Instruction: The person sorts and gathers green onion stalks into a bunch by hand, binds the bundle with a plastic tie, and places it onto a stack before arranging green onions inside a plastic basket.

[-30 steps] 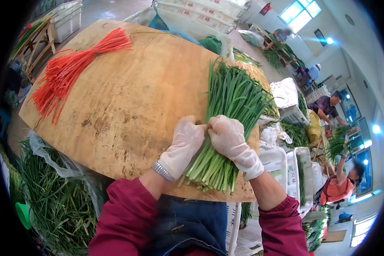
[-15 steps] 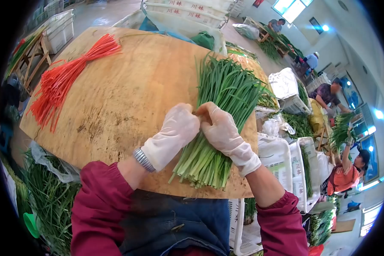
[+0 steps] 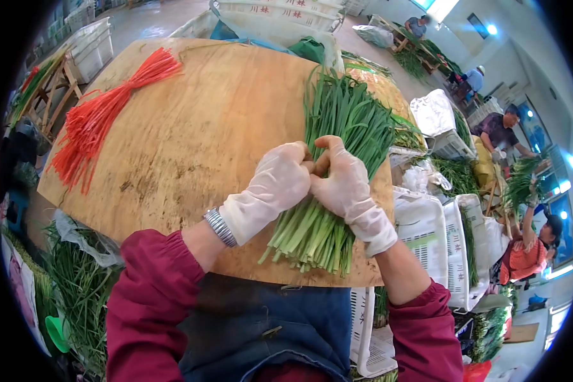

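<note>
Through the head camera, I see the left hand (image 3: 275, 177) and right hand (image 3: 346, 186) curled together above the green bunch (image 3: 350, 118); I can't tell what they pinch. It lies on the tabletop (image 3: 204, 121), right of red strips (image 3: 99, 121).

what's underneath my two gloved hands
A bunch of chive-like greens lying on the wooden board. Your left hand and right hand cover part of its middle, so any tie there can't be seen.
</note>
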Demonstrator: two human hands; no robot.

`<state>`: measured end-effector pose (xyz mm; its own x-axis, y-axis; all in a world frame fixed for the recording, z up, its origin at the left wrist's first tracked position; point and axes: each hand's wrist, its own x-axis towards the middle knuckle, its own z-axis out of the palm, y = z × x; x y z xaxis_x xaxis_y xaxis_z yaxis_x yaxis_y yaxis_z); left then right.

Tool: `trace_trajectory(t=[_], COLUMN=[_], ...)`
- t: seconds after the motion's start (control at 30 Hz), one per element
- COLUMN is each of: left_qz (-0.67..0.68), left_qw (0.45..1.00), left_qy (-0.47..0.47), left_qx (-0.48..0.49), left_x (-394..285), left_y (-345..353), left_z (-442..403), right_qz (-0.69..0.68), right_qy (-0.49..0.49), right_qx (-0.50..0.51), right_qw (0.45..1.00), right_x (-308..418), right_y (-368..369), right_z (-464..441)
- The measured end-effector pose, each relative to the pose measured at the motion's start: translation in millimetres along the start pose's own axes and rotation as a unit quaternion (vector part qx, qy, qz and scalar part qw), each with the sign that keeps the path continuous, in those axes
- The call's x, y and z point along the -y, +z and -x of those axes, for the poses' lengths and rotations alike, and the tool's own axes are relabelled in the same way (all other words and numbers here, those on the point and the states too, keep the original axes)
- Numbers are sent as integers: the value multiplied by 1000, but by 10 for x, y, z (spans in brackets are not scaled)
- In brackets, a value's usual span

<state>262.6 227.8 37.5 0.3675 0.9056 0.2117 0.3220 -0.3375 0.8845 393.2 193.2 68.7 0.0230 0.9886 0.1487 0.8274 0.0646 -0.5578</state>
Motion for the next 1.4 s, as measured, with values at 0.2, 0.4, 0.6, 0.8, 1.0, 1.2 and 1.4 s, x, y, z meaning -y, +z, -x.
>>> trace_trajectory(t=[0.2, 0.4, 0.6, 0.8, 1.0, 1.2, 1.4], left_qz=[8, 212, 157, 313, 377, 382, 171], left_qw=[990, 955, 975, 917, 865, 825, 911], left_qy=[133, 2, -13, -163, -252, -297, -201], left_qx=[40, 208, 154, 187, 212, 292, 317], left_x=[-105, -235, -94, 90, 409, 570, 83], left_y=[57, 148, 243, -202, -315, -427, -513], left_z=[-115, -189, -235, -147, -253, -411, -347], right_qz=[-153, 132, -43, -289, -445, -515, -550], right_qy=[-47, -344, -85, 302, 318, 282, 236], right_qx=[-166, 11, -94, -59, -40, -4, -2], right_qw=[973, 930, 991, 906, 836, 810, 801], right_x=[17, 568, 393, -652, -622, -657, -611], right_y=[-380, -312, -620, -556, -321, -56, -97], right_z=[263, 876, 907, 544, -199, -862, -905])
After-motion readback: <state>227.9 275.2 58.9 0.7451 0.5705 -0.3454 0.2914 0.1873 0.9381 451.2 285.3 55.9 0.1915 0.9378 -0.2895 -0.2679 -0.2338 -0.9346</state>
